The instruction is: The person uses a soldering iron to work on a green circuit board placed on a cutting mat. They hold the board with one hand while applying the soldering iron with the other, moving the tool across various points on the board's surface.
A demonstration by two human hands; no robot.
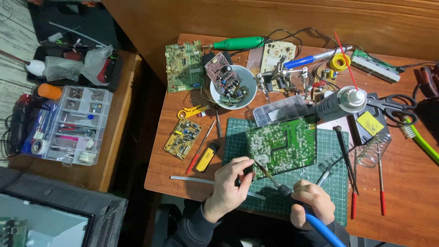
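Right hand (312, 201): fingers wrapped around soldering iron (280, 186) with blue handle, tip angled up-left onto green circuit board (282, 145). Left hand (230, 180): fingertips (248, 163) pinched at board's lower-left edge; whether they hold anything there, cannot tell. Board lies on green cutting mat (327, 180), mid-table. Yellow lighter (206, 157) and red-handled screwdriver (199, 148) left of mat. Spray can (340, 103) above board, white bowl (233, 87) further up-left.
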